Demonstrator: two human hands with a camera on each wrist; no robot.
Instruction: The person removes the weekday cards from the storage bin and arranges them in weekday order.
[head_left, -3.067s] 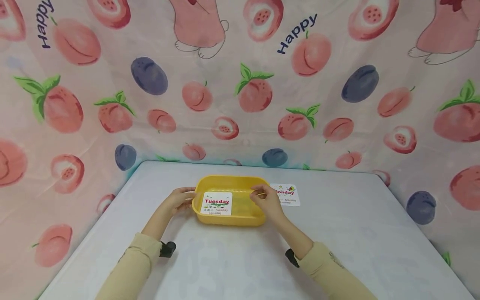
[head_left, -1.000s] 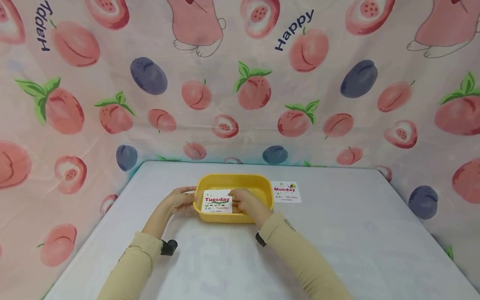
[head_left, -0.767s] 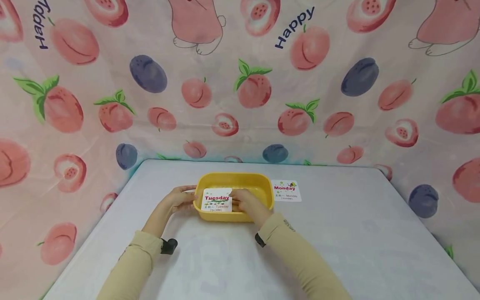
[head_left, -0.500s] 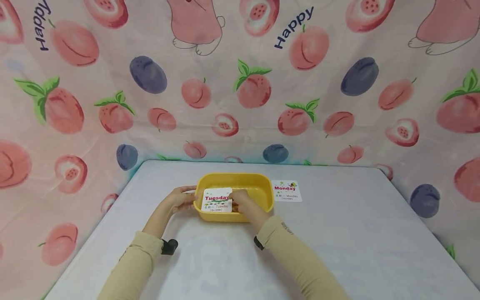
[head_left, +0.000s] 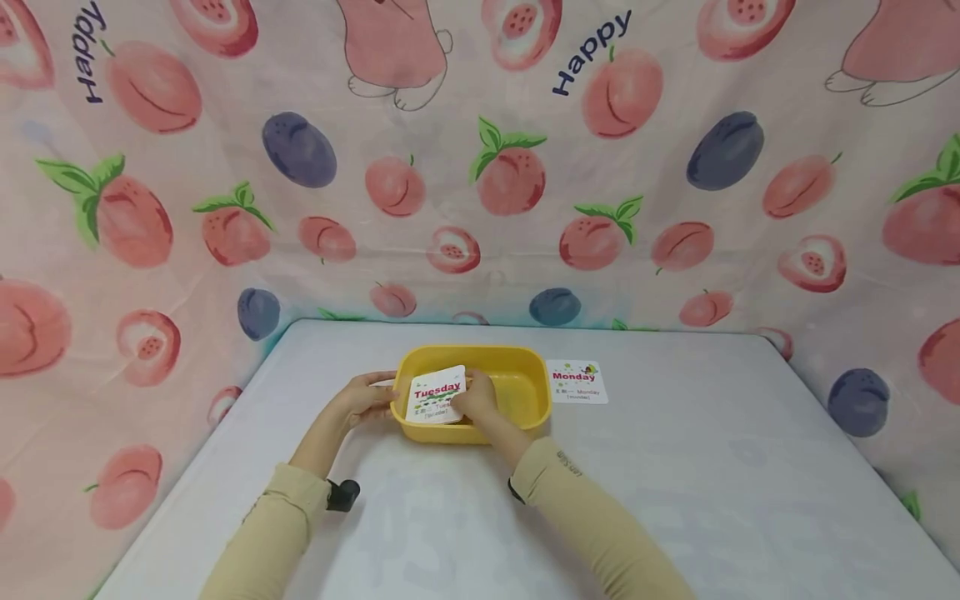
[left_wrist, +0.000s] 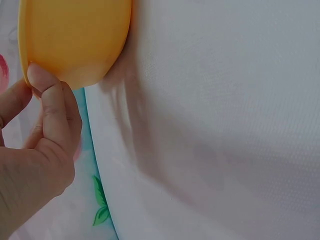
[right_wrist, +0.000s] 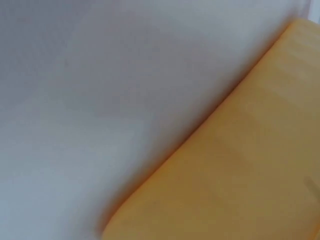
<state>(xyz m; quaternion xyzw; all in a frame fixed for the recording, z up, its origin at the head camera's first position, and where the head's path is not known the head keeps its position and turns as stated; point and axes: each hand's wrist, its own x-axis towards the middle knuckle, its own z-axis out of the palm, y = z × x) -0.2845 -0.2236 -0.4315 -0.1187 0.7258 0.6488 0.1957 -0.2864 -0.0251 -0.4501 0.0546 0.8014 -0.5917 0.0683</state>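
Note:
A yellow plastic tray [head_left: 521, 398] sits toward the back of the table. My left hand [head_left: 366, 400] pinches its left end at the rim; in the left wrist view, the thumb and fingers of that hand [left_wrist: 52, 120] close on the tray wall [left_wrist: 80, 40]. Inside the tray, at its left end, is a white card printed "Tuesday" [head_left: 437, 393], sitting at a slant. My right hand [head_left: 477, 396] reaches over the front wall and holds this card by its right edge, fingertips partly hidden. The right wrist view shows only the tray's outer side [right_wrist: 225, 175], not the hand.
A second white card, printed "Monday" [head_left: 577, 383], lies flat on the table just right of the tray. The white tabletop [head_left: 675, 467] stretches out in front and to the right. A fruit-patterned cloth [head_left: 337, 267] hangs behind the table.
My right hand has come from the tray's right rim to the "Tuesday" card. Within the last half second the card has turned aslant, its right side higher. The left hand has stayed at the rim.

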